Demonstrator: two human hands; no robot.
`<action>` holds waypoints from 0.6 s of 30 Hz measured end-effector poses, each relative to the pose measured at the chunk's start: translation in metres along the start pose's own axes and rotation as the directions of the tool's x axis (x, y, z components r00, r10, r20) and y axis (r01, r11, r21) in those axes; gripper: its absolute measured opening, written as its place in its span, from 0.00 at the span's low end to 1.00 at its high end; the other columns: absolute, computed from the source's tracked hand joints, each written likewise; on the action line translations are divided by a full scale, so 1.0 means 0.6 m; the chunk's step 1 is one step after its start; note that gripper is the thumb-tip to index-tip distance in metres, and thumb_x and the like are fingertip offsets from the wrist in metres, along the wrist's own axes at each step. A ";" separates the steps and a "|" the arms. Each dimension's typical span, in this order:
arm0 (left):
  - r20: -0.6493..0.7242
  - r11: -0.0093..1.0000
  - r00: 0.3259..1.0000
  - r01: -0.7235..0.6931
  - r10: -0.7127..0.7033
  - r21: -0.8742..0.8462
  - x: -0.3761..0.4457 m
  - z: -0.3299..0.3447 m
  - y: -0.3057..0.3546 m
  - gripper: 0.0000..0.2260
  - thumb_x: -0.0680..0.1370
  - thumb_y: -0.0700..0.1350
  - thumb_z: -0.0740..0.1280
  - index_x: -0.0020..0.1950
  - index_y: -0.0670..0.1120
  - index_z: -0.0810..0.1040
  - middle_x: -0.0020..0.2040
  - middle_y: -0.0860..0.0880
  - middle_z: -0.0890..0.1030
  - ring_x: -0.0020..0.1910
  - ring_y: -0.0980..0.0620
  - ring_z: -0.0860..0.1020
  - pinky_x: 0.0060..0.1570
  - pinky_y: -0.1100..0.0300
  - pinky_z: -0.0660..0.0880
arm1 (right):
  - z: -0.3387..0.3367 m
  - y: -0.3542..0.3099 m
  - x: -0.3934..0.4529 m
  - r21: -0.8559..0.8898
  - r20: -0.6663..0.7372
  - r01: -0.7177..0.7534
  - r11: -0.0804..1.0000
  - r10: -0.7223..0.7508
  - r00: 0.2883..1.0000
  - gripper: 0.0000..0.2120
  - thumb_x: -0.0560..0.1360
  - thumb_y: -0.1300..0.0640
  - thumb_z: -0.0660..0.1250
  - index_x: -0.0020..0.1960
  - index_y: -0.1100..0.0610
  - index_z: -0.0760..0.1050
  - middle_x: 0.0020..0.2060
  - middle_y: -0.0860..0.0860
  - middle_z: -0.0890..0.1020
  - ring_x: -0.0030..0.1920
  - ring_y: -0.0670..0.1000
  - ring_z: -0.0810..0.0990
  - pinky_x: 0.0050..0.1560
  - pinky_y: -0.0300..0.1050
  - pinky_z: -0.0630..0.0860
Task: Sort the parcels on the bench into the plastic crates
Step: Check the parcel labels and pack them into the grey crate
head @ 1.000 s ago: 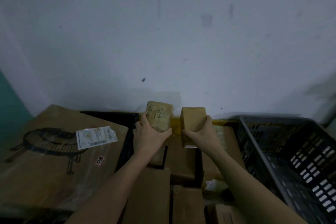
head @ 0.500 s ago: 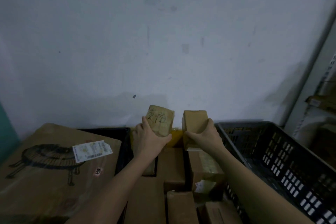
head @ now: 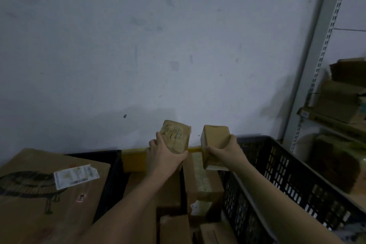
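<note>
My left hand [head: 163,153] grips a small brown parcel with handwritten characters [head: 176,135], held upright above the bench. My right hand [head: 225,149] grips a plain brown box [head: 213,144] beside it, close to the left wall of a dark plastic crate [head: 293,168] on the right. Under both hands several cardboard parcels [head: 202,176] lie packed together. A second dark crate [head: 111,168] shows at the left, mostly covered by a large carton.
A large flat carton with a printed drawing and a white label [head: 39,194] lies at the left. A yellow strip [head: 134,157] runs along the wall behind the parcels. Metal shelving with cardboard boxes [head: 340,101] stands at the right.
The view has swung to the right, bringing the shelving and more of the right crate into sight. Both hands still hold their parcels, now nearer that crate.
</note>
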State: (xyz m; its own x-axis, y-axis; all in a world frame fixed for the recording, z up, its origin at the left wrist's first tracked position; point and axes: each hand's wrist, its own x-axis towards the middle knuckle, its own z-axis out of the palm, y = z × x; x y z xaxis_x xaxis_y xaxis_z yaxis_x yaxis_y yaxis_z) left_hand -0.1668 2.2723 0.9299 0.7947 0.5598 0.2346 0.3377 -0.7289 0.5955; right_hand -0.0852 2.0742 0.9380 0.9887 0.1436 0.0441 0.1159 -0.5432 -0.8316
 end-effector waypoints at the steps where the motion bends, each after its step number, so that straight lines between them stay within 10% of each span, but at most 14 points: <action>1: -0.009 1.000 1.000 -0.002 0.002 0.007 -0.006 0.010 0.014 0.55 0.65 0.71 0.70 0.80 0.48 0.46 0.72 0.43 0.63 0.69 0.41 0.67 0.61 0.49 0.73 | -0.016 0.011 0.001 0.008 0.002 -0.005 1.000 0.005 1.000 0.53 0.64 0.35 0.76 0.77 0.53 0.51 0.67 0.56 0.69 0.62 0.58 0.74 0.58 0.58 0.79; 9: 0.103 0.885 0.977 0.212 -0.186 -0.415 -0.069 0.101 0.131 0.43 0.62 0.68 0.73 0.71 0.49 0.67 0.62 0.47 0.77 0.58 0.46 0.77 0.54 0.49 0.78 | -0.150 0.116 -0.003 0.135 0.036 -0.076 0.988 0.071 0.997 0.50 0.71 0.40 0.73 0.80 0.54 0.48 0.75 0.55 0.57 0.69 0.61 0.67 0.55 0.52 0.74; 12: 0.358 0.499 0.900 0.437 -0.250 -0.748 -0.107 0.124 0.156 0.25 0.73 0.61 0.71 0.63 0.47 0.77 0.56 0.45 0.82 0.51 0.46 0.81 0.44 0.52 0.78 | -0.189 0.153 -0.001 0.222 0.074 -0.140 0.965 0.126 0.989 0.48 0.72 0.38 0.71 0.81 0.53 0.49 0.75 0.54 0.58 0.69 0.61 0.68 0.52 0.51 0.74; 18: 0.561 -0.226 0.814 0.524 -0.150 -0.821 -0.172 0.146 0.134 0.21 0.78 0.59 0.63 0.63 0.46 0.78 0.60 0.39 0.80 0.61 0.37 0.77 0.61 0.36 0.72 | -0.217 0.201 -0.021 0.660 0.471 -0.464 0.590 0.156 0.868 0.24 0.78 0.40 0.61 0.67 0.53 0.73 0.60 0.60 0.78 0.59 0.62 0.77 0.57 0.66 0.78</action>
State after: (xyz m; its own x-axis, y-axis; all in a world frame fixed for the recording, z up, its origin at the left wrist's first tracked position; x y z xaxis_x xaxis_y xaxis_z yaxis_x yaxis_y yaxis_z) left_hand -0.1772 2.1212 0.8863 0.8795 0.3439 -0.3290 -0.0741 0.7818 0.6191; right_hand -0.0711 1.8990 0.9094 0.8315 0.4293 -0.3526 -0.4538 0.1588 -0.8768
